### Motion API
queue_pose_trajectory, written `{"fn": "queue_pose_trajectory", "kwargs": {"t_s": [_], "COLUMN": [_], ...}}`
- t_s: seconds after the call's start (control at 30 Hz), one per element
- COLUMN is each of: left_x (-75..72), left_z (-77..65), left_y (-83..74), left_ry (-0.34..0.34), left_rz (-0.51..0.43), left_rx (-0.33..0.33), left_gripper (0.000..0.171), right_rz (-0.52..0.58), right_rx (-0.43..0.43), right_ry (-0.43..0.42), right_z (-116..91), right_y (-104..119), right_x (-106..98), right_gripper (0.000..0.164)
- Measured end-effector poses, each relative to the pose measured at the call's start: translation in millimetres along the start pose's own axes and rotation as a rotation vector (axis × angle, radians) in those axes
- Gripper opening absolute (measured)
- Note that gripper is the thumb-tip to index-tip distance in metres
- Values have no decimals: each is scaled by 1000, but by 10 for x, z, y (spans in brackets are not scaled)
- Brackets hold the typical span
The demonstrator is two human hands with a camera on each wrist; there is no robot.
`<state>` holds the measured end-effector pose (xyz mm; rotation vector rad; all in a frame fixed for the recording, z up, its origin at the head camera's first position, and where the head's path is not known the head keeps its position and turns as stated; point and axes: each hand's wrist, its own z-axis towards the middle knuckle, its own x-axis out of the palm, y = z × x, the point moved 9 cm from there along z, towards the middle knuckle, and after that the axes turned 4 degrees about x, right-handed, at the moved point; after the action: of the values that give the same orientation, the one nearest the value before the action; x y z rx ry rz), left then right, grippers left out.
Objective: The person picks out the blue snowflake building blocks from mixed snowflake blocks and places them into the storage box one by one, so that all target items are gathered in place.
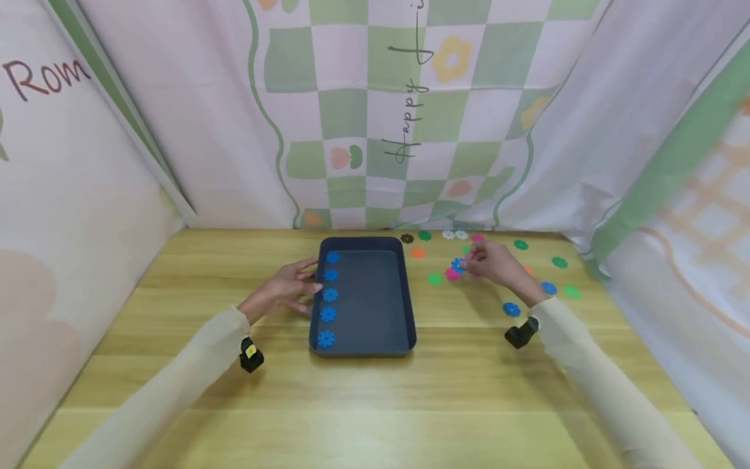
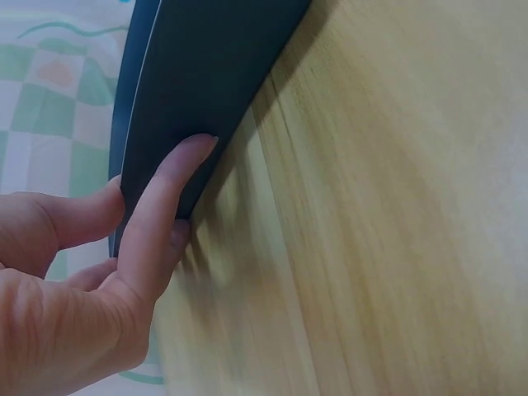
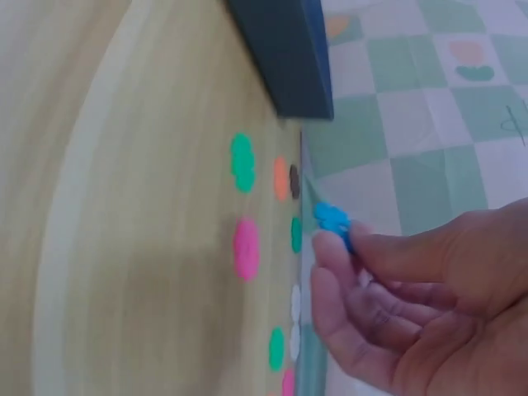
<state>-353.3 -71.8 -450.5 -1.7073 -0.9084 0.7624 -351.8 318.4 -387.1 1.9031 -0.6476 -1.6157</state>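
Head view: left hand (image 1: 286, 288), fingers apart, touches tray (image 1: 369, 299); right hand (image 1: 494, 262) pinches blue disc (image 1: 457, 264). Advisable: light tray pressure, edge-only grip.

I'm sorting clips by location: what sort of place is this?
Probably a curtained-off booth for tabletop activities: printed fabric hangs on three sides of a wood-grain table, which holds a dark tray.

Smooth matt tray (image 1: 375, 303), plastic-looking flower discs (image 1: 330, 295), wood-grained table (image 1: 363, 410) with soft sheen, creased matt cloth curtain (image 1: 392, 117).
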Motion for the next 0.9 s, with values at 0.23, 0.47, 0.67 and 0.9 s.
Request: {"fn": "queue_pose_trajectory", "kwargs": {"t_s": [0.23, 0.47, 0.67, 0.9], "left_x": [-2, -23, -89, -77], "left_z": [3, 4, -2, -2], "left_y": [-17, -14, -13, -10], "left_ry": [-21, -28, -31, -7], "left_rz": [5, 17, 28, -11], "left_rx": [-13, -42, -60, -44], "left_gripper": [78, 76, 69, 73], "right_rz": [167, 346, 402, 406], "right_rx": [-5, -26, 25, 80], "right_ry": [31, 148, 205, 271], "right_z": [219, 405, 628, 835], "right_y": [210, 569, 817, 1005], "right_x": [60, 336, 609, 995], "right_gripper": [34, 28, 24, 20]}}
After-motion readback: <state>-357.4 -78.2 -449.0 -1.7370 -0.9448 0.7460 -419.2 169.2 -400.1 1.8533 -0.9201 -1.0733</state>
